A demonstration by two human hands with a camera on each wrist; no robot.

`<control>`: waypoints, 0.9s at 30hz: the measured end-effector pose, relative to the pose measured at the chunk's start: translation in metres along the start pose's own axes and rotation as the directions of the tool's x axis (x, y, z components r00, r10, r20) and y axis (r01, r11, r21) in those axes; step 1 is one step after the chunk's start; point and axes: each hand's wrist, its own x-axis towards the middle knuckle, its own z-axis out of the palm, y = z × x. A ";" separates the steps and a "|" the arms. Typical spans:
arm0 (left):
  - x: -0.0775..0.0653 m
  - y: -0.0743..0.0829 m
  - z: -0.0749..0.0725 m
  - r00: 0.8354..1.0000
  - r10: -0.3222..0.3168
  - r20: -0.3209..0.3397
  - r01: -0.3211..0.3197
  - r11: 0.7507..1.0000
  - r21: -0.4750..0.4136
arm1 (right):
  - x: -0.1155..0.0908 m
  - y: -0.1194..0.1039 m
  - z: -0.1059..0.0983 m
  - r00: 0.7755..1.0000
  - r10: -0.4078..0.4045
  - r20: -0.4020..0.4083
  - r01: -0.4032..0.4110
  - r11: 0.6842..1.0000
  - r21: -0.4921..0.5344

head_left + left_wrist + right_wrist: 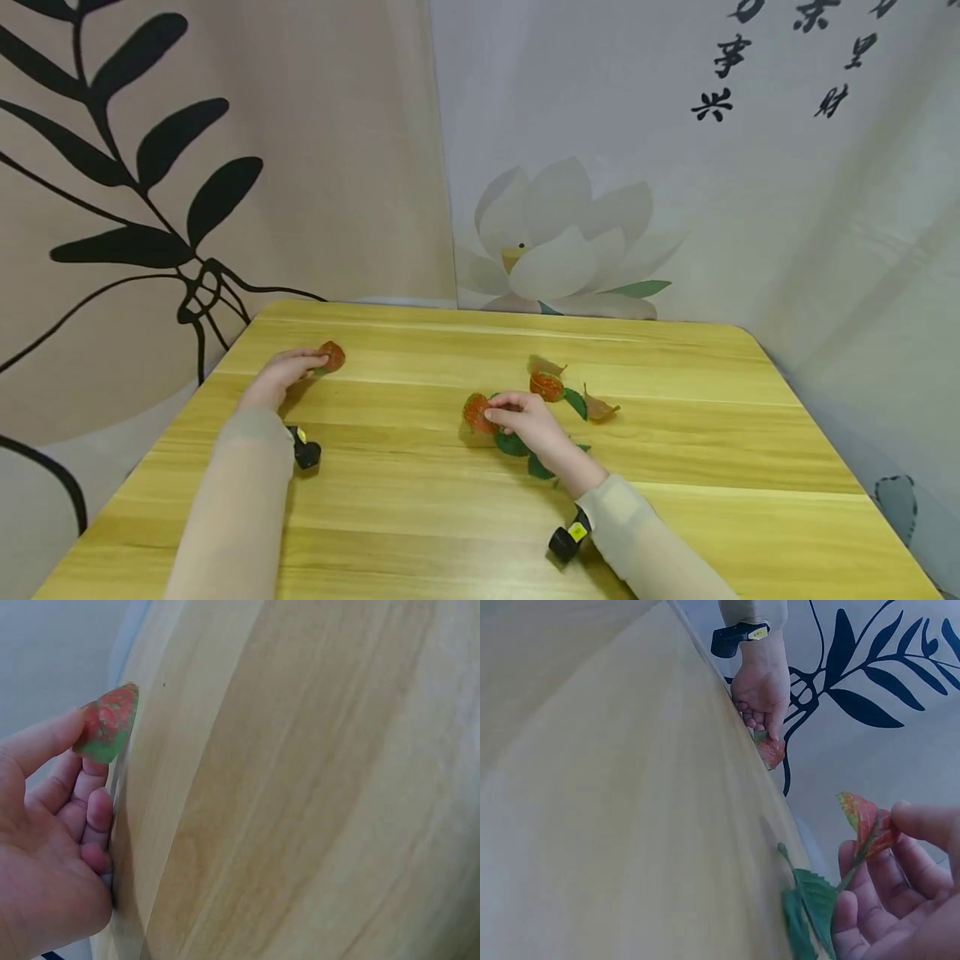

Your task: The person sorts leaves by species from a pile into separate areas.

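At the table's far left, my left hand [279, 375] pinches a red leaf with a green part [332, 356] between thumb and fingers. The left wrist view shows this leaf [109, 724] raised at the thumb tip, the other fingers curled below it. Near the middle, my right hand [528, 421] pinches another red leaf [476, 413]. In the right wrist view that leaf [864, 819] has a yellow-green edge and a thin stem. Toothed green leaves [817, 900] lie just below the right fingers, partly hidden by the hand in the head view.
Beyond my right hand lie a red leaf [547, 386], a green leaf [575, 403] and a curled brown leaf [600, 408]. Another brownish leaf [543, 365] is behind them. The wooden table [390, 517] ends at a printed curtain [360, 167] at the back.
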 end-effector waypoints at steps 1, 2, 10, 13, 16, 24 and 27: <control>-0.001 0.000 -0.001 1.000 0.002 -0.001 -0.002 1.000 -0.009 | 0.005 0.003 0.001 1.000 -0.010 0.007 0.010 1.000 0.007; -0.001 -0.001 -0.001 1.000 0.010 -0.006 -0.010 1.000 -0.013 | 0.011 0.005 0.002 1.000 -0.016 0.013 0.016 1.000 0.017; -0.003 -0.001 0.001 0.999 0.041 -0.024 -0.041 0.999 -0.002 | 0.050 0.000 0.019 1.000 0.011 0.006 -0.011 0.999 0.030; -0.004 -0.002 0.001 0.998 0.047 -0.041 -0.047 0.999 -0.011 | 0.061 -0.010 0.028 1.000 0.022 0.006 -0.022 0.999 0.032; -0.005 -0.003 0.000 0.997 0.056 -0.060 -0.057 0.998 -0.020 | 0.072 -0.018 0.039 1.000 0.007 0.016 -0.007 1.000 0.015; -0.005 -0.005 0.000 0.991 0.078 -0.112 -0.082 0.996 -0.032 | 0.096 -0.027 0.065 1.000 0.007 0.028 -0.008 0.999 0.041; -0.005 -0.005 0.002 0.989 0.080 -0.122 -0.083 0.996 -0.024 | 0.106 -0.028 0.072 1.000 0.027 -0.001 -0.026 0.997 0.067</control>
